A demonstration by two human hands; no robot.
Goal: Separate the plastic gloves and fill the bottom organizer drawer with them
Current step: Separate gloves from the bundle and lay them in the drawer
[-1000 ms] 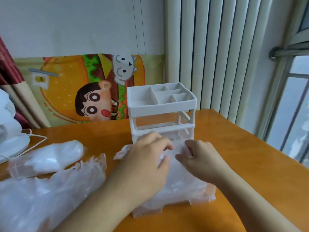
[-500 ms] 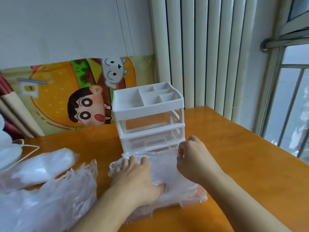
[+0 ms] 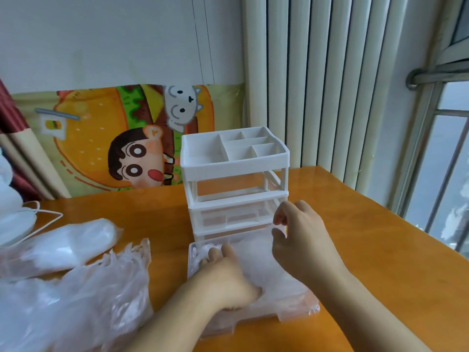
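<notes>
Pressing flimsy, slippery gloves [image 3: 256,265] into the pulled-out bottom drawer [image 3: 299,309], the left hand [image 3: 223,278] lies flat while the right hand's [image 3: 302,240] grip pinches a film edge, the best hold.

Orange wooden table [image 3: 355,224], cartoon burger poster [image 3: 121,138], white vertical blinds [image 3: 342,85], window [image 3: 444,174], white cable [image 3: 43,219]

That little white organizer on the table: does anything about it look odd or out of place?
Its bottom drawer is pulled right out in front of the organizer, heaped with clear plastic gloves that the left hand presses down. More gloves lie loose on the table. Nothing looks broken or spilled.
</notes>
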